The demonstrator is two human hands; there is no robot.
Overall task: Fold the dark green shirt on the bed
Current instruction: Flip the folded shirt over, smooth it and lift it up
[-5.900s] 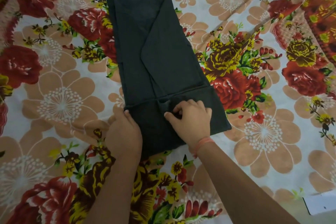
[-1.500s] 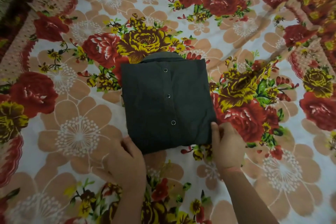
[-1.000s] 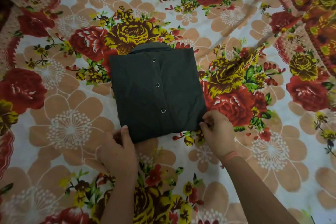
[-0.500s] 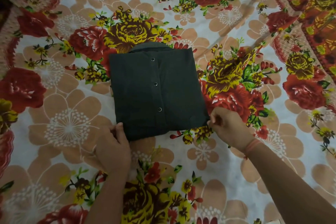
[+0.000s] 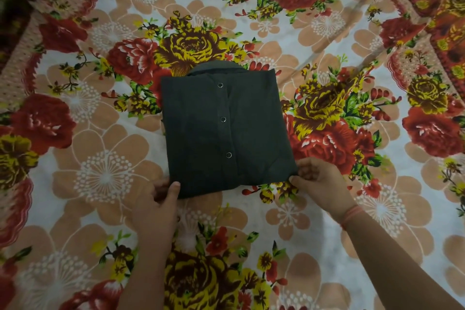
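Bed: floral sheet;
Shirt: folded, collar half hidden;
Left hand: grips near corner, fingertips hidden;
Right hand: pinches other corner

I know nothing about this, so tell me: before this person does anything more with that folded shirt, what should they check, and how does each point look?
1. The shirt is folded into a compact rectangle: ok.
2. The collar is at the far edge and the snaps face up: ok.
3. The left hand holds the near left corner: ok.
4. The right hand pinches the near right corner: ok.
5. The sleeves are tucked flat underneath: cannot tell, they are hidden.
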